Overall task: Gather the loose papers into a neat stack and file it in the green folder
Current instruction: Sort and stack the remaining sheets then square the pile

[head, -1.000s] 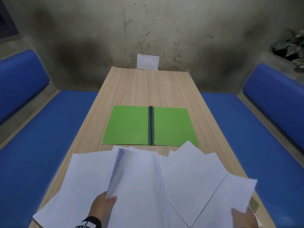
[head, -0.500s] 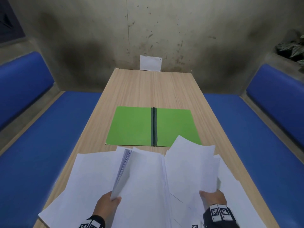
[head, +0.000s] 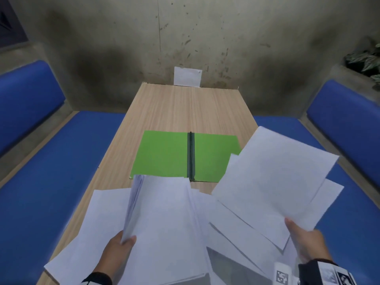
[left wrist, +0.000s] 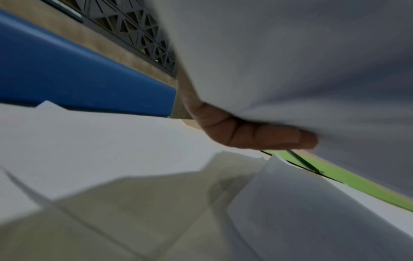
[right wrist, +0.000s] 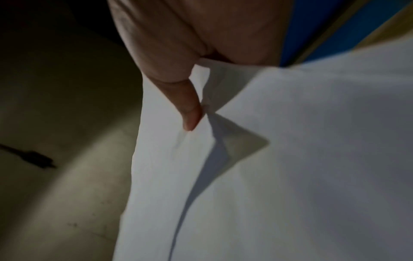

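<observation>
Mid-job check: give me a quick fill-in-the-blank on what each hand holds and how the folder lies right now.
1. The green folder lies ____ on the table, its dark spine facing up.
2. The left hand grips a ____ of papers.
3. The right hand holds lifted sheets that cover the folder's ____ corner.
4. Along both sides of the table run ____ benches.

Missing words: open; stack; right; blue

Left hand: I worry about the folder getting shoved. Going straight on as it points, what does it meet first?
Likely the green folder: the left hand, gripping its paper bundle, points at the folder's near edge; depth unclear.
</observation>
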Motion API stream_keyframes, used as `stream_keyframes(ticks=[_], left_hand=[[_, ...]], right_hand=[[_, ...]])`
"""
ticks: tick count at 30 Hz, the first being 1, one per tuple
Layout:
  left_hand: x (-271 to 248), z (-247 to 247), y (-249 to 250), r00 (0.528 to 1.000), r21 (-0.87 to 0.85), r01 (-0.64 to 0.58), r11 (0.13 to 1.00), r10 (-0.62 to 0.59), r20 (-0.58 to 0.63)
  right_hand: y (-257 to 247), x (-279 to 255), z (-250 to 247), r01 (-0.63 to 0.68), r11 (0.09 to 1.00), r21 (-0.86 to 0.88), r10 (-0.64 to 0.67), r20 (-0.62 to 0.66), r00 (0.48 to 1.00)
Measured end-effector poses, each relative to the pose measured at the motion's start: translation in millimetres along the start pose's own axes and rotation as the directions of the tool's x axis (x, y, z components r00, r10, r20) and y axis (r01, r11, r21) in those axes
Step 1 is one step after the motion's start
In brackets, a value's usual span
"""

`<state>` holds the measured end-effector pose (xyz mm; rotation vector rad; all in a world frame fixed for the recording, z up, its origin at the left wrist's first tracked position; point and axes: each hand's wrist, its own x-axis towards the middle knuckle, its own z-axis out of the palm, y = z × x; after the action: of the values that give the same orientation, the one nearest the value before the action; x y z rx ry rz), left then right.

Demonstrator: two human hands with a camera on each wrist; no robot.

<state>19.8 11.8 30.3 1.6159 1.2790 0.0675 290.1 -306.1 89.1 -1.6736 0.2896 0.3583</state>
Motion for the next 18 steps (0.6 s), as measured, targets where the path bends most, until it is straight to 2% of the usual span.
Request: stream_keyframes(ticks=[4,7,8,12,15,18], left_hand=[[-8,-2,14,0.998,-0.107,-0.049,0.993,0.045,-0.034],[-15,2,26,0.997,-0.205,-0.072,0.976,0.070,-0.017],[-19,3,31,0.997,-0.243,-0.077,0.967,0.077,-0.007],[-25,8,44,0.995,-0.322,-0.096,0.942,0.100,-0.004],[-28,12,50,0.993,-0.350,-0.098,0.931,0.113,0.023],[-37,17,56,0.987,-0.371,-0.095,0.924,0.135,0.083]], right_hand=[[8,8,9,-0.054,0.983,0.174,0.025,0.162,0.986],[16,9,21,-0.158,0.933,0.325,0.042,0.336,0.941],[17,7,24,-0.186,0.919,0.346,0.036,0.399,0.916],[17,-4,37,-0.285,0.889,0.357,0.072,0.507,0.859],[23,-10,50,-0.277,0.910,0.310,0.084,0.516,0.853],[35,-18,65,-0.144,0.973,0.181,0.049,0.450,0.892]])
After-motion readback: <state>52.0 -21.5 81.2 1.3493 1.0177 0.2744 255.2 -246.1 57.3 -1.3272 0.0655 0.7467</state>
